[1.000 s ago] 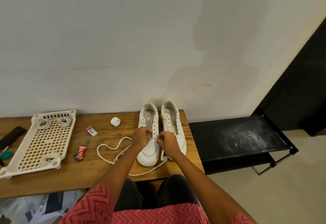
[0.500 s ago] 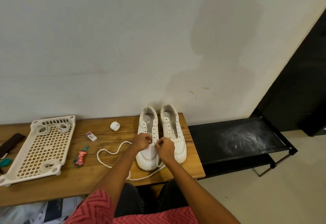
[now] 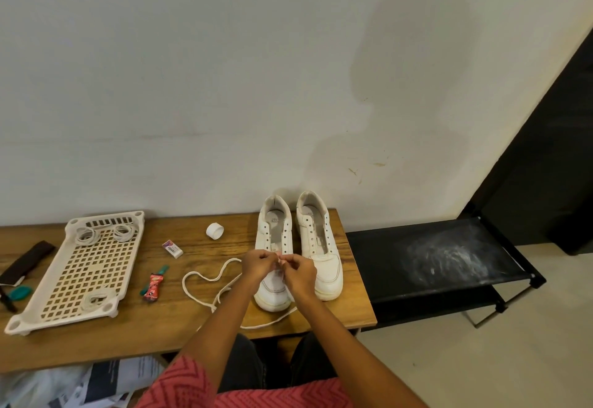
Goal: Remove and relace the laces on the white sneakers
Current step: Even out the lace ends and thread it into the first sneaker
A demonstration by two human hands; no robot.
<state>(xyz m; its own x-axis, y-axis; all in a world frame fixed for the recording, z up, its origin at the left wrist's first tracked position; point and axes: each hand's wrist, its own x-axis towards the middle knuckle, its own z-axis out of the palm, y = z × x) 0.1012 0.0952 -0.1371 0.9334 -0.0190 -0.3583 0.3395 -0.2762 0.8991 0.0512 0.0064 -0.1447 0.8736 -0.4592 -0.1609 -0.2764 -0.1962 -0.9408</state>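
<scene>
Smooth white leather-look sneakers and a perforated plastic tray sit on a grained wooden table.

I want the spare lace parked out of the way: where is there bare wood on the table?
Bare wood lies between the tray and the red tube, along the near edge below them, and between the eraser and tape roll. It is crowded around the loose lace, both hands and the sneakers.

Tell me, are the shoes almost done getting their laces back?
Not yet. Both white sneakers show bare eyelets, so the old laces look removed. Right now both hands, left hand and right hand, work a white lace at the lowest holes of the left sneaker. Nearly all relacing remains, and the right sneaker isn't started.
</scene>
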